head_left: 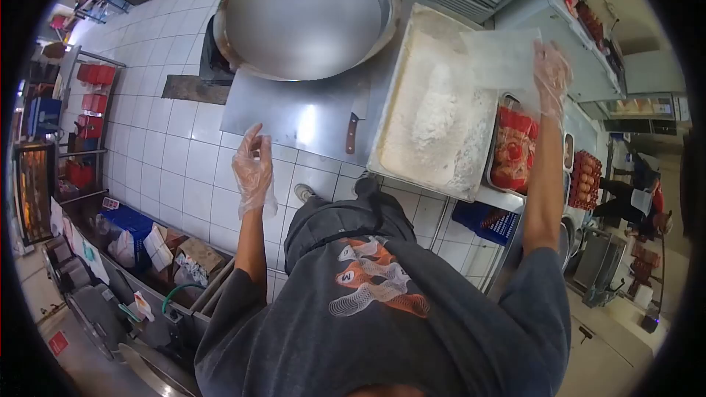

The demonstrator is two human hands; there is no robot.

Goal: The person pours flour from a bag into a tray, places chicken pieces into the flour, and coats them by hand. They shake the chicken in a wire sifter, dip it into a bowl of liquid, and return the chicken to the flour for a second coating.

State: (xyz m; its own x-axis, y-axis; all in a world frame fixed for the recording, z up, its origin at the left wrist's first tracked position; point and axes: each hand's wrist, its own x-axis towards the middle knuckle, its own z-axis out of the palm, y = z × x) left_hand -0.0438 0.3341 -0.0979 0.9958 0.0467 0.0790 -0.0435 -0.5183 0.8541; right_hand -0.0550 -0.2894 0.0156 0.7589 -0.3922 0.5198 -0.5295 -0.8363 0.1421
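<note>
My left hand (254,169), in a clear plastic glove, is raised off the steel table's left front corner, fingers loosely bent and apart, holding nothing. On the right my gloved right hand (551,77) has its fingers closed on the edge of a translucent plastic sheet (504,59). The sheet spreads over part of a large tray of flour (434,114), which has a heap in its middle. Beside this tray, under my right forearm, lies a metal tray with red-and-clear bagged food (512,143). A knife with a brown handle (351,134) rests on the steel table (301,114).
A wide round metal pan (305,15) stands at the table's back. Egg trays (585,176) are at the right, with another person (636,195) beyond. Blue crates (485,222) sit under the right counter. Shelves with red bins (94,103) stand at the left.
</note>
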